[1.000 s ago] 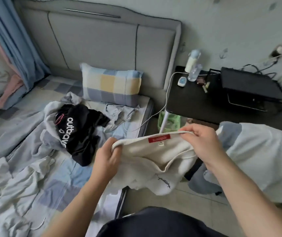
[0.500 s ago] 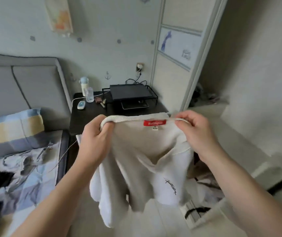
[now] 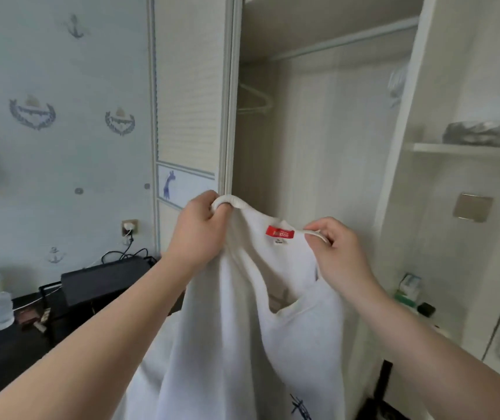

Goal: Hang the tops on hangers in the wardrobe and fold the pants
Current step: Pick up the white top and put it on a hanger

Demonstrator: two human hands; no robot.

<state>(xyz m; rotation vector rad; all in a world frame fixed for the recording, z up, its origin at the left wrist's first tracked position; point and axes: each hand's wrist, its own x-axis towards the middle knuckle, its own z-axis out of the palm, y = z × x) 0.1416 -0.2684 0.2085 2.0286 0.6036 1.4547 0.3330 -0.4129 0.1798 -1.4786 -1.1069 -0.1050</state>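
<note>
Fingers (image 3: 212, 207) of both hands pinch white top (image 3: 242, 328) collar (red label) — facing wardrobe (image 3: 318, 116).

red label (image 3: 280, 232) inside white top (image 3: 242, 328) collar | we are reading only "…gton" | white tag (image 3: 279, 241) under it, dark scrawl (image 3: 300, 409) lower | we are reading neither

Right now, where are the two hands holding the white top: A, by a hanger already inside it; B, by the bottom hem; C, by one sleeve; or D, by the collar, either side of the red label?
D: the left hand and right hand each grip the white top at its collar, with the red label between them.
</note>
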